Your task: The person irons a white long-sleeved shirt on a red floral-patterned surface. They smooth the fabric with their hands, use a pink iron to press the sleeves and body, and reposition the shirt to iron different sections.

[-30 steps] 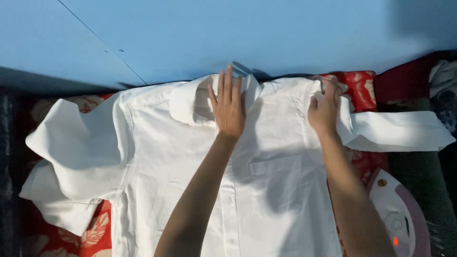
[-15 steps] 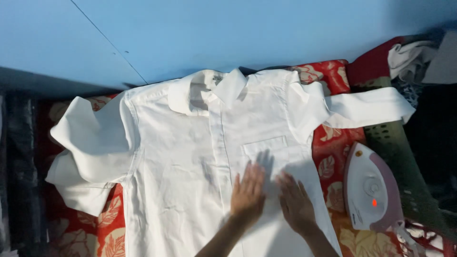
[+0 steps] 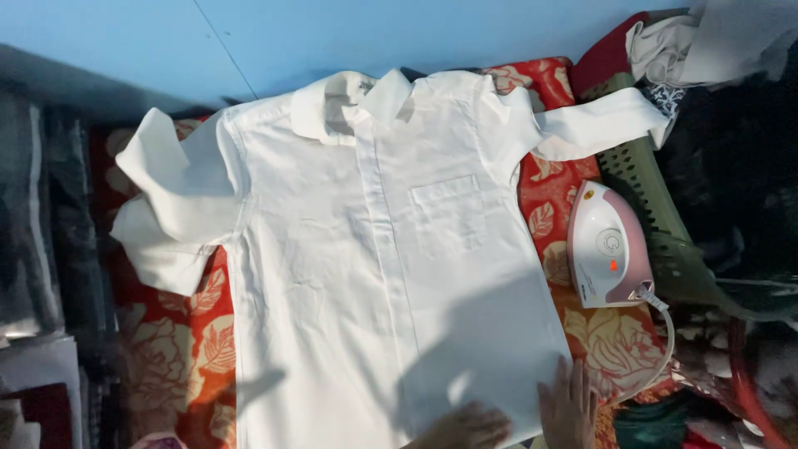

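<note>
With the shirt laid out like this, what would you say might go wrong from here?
The iron stands right beside the shirt with a small light showing, so it may be hot; its cord runs close to the right hand and could snag. The left sleeve lies folded over itself, so creases may set there.

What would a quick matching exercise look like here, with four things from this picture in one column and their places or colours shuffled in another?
1. white shirt
2. iron
3. green basket
4. hands: left hand, right hand

A. white and pink, to the right of the shirt
B. at the shirt's bottom hem
C. spread flat, front up, on the red floral cloth
D. at the far right, beyond the iron

Pairs: 1-C, 2-A, 3-D, 4-B
</note>
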